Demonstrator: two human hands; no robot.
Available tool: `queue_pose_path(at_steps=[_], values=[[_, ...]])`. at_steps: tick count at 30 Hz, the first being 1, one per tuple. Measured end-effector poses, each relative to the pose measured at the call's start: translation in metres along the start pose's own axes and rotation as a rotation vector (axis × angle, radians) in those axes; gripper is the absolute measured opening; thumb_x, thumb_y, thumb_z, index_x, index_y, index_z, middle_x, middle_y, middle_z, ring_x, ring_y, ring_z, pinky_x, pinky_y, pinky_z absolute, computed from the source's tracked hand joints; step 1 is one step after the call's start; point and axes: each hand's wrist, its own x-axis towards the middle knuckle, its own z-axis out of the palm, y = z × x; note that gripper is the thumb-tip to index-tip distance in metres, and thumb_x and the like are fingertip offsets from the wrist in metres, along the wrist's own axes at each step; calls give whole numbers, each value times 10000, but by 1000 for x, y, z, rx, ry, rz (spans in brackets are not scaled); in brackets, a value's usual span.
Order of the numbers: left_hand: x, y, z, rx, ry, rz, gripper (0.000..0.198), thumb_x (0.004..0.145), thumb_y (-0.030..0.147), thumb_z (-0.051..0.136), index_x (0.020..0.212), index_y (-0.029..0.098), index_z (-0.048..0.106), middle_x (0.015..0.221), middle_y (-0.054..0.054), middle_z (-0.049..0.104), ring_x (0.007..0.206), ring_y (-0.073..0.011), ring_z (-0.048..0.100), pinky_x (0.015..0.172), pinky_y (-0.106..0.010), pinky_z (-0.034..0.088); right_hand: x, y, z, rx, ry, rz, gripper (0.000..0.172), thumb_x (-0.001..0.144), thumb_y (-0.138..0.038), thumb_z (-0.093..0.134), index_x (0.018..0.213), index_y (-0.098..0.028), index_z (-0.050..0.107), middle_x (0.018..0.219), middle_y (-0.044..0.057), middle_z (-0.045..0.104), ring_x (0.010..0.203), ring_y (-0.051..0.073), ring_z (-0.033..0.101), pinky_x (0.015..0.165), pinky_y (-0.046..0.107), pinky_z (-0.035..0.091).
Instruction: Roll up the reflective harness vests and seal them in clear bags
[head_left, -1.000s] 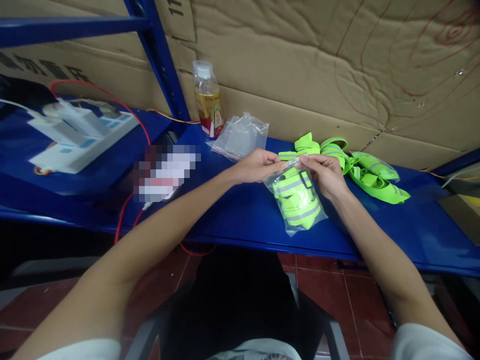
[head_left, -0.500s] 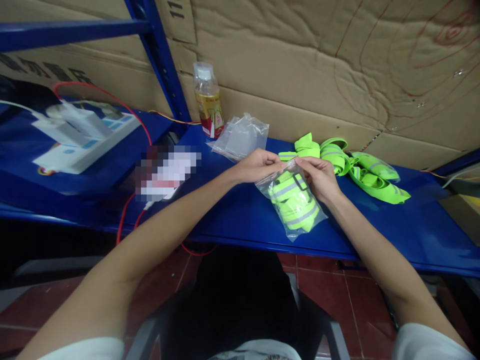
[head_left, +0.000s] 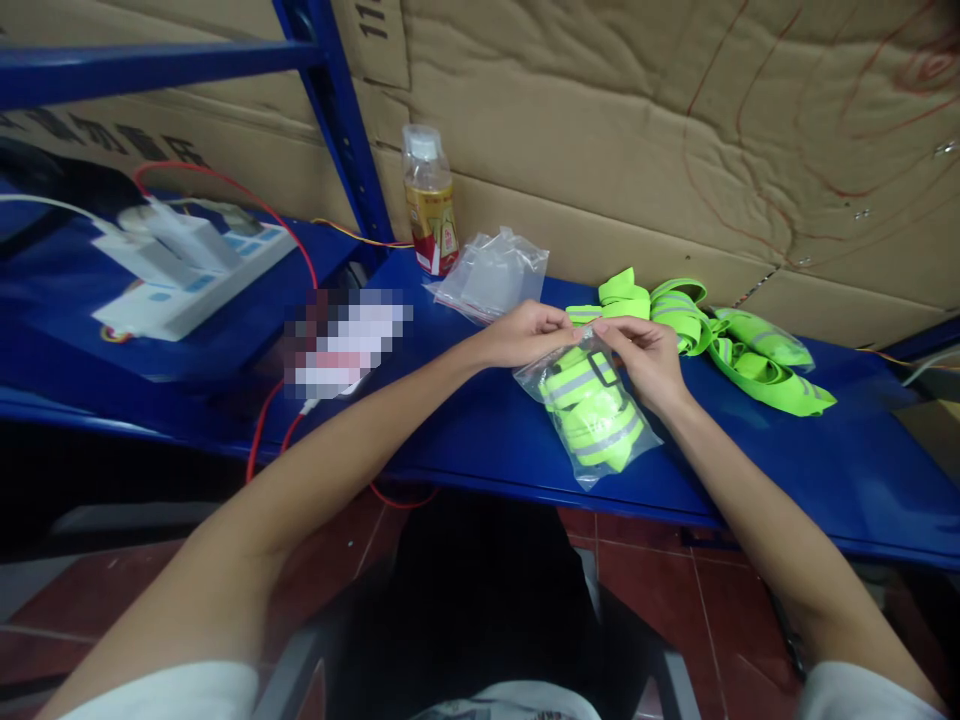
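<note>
A clear plastic zip bag (head_left: 651, 440) lies over the blue shelf near its front edge. Inside it is a folded neon-yellow reflective strap (head_left: 592, 410) with grey stripes and a black buckle (head_left: 604, 369). My left hand (head_left: 529, 333) pinches the bag's top edge at its left part. My right hand (head_left: 646, 355) pinches the same edge further right, thumb and fingers pressed together. Both hands are closed and close to each other along the bag's mouth. Whether the seal is fully pressed together I cannot make out.
Several neon reflective straps (head_left: 679, 318) lie behind my right hand, one apparently bagged. Flat clear bags (head_left: 495, 275) rest beside a drink bottle (head_left: 431, 205). A power strip (head_left: 195, 300) with red and white cables sits left. Cardboard (head_left: 600, 130) backs the blue shelf (head_left: 450, 420).
The view has shifted slightly, so most things appear a little further right. Both hands keep their pinch on the bag's top edge, with the right fingers slightly shifted.
</note>
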Motion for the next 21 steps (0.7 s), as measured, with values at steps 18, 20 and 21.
queue_pose_path(at_steps=[18, 20, 21], values=[[-1, -2, 9, 110, 50, 190, 412, 1040, 462, 584, 738, 209, 465, 678, 52, 353, 612, -102, 313, 555, -255, 244, 0, 2, 0, 160, -98, 117, 309, 683, -485, 994, 832, -264, 838, 819, 15, 816, 722, 170, 743, 530, 229, 536], [-2, -2, 7, 145, 43, 182, 354, 1045, 425, 576, 778, 204, 502, 691, 49, 377, 628, -107, 338, 568, -252, 259, 1, 4, 0, 169, -104, 147, 322, 663, -484, 1002, 837, -264, 844, 835, 23, 826, 740, 181, 756, 535, 233, 546], [-2, -2, 7, 159, 42, 171, 318, 1049, 406, 566, 808, 202, 524, 697, 47, 395, 635, -109, 354, 575, -250, 268, 1, 5, 0, 171, -106, 169, 332, 655, -488, 1004, 845, -266, 846, 850, 26, 832, 746, 186, 760, 538, 238, 553]])
